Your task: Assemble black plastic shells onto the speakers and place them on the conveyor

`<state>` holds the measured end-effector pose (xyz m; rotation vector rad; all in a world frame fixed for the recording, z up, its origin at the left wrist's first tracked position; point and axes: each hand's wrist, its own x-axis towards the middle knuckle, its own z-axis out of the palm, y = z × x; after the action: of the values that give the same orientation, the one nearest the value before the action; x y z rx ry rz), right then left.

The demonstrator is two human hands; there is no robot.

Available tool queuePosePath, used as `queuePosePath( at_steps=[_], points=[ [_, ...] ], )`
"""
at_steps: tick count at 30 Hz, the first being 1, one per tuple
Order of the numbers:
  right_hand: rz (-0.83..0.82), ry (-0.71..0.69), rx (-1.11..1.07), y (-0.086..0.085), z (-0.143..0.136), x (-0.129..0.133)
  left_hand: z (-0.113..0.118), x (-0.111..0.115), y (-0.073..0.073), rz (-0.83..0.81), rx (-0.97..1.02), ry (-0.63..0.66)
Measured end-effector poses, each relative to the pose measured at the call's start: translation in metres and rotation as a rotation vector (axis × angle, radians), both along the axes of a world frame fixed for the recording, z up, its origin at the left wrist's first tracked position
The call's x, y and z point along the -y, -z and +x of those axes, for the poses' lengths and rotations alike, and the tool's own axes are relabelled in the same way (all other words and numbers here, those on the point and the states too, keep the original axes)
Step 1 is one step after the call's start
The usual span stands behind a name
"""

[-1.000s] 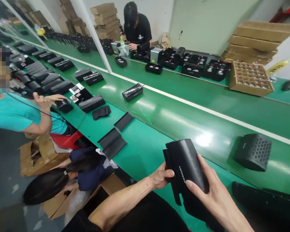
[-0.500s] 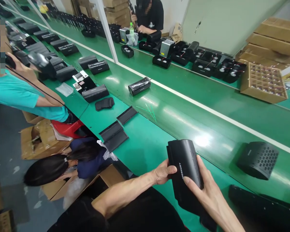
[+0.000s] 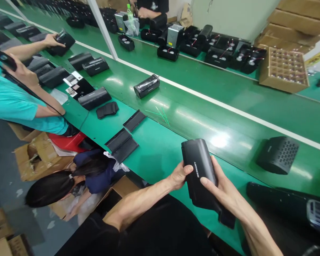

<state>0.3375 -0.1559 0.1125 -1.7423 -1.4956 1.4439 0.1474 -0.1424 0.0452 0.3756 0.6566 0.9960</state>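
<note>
The person holds a black speaker shell (image 3: pixel 202 174) with both hands, above the near edge of the green conveyor belt (image 3: pixel 229 117). The left hand (image 3: pixel 180 174) grips its left side, thumb on top. The right hand (image 3: pixel 224 188) is closed around its lower right part, with the fingers over the front. To the right on the belt lies a black grille cover (image 3: pixel 278 155), well apart from the shell. Flat black panels (image 3: pixel 122 144) lie to the left.
</note>
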Motion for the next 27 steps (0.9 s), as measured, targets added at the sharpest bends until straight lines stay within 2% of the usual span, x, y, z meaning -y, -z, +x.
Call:
queuePosePath(
  at_steps=[3, 6, 9, 11, 13, 16, 19, 21, 23, 24, 27],
  points=[
    [0.0, 0.2, -0.12, -0.002, -0.01, 0.029, -0.005, -0.006, 0.001, -0.055, -0.061, -0.097],
    [0.059, 0.434, -0.129, 0.008, -0.039, 0.059, -0.005, -0.009, 0.002, -0.077, -0.113, -0.2],
    [0.105, 0.578, -0.122, 0.018, -0.065, 0.066, 0.003, -0.008, 0.003, -0.07, -0.148, -0.225],
    [0.159, 0.615, -0.129, 0.022, -0.066, 0.064, 0.006, -0.006, 0.004, -0.07, -0.172, -0.197],
    [0.163, 0.629, -0.144, 0.024, -0.054, 0.064, 0.003, -0.004, 0.005, -0.093, -0.204, -0.1],
    [0.055, 0.622, -0.204, 0.025, -0.018, 0.079, -0.02, -0.007, 0.004, -0.144, -0.246, 0.077],
    [-0.109, 0.506, -0.295, 0.019, 0.018, 0.103, -0.055, -0.015, -0.002, -0.107, -0.294, 0.156],
    [-0.215, 0.406, -0.328, 0.011, 0.032, 0.118, -0.076, -0.019, -0.008, 0.015, -0.349, 0.357],
    [-0.294, 0.338, -0.345, 0.004, 0.037, 0.129, -0.089, -0.016, -0.015, 0.111, -0.411, 0.563],
    [-0.318, 0.318, -0.347, 0.002, 0.036, 0.134, -0.093, -0.013, -0.018, 0.133, -0.447, 0.625],
    [-0.341, 0.28, -0.332, -0.001, 0.029, 0.143, -0.099, 0.003, -0.025, 0.126, -0.536, 0.637]
  ],
)
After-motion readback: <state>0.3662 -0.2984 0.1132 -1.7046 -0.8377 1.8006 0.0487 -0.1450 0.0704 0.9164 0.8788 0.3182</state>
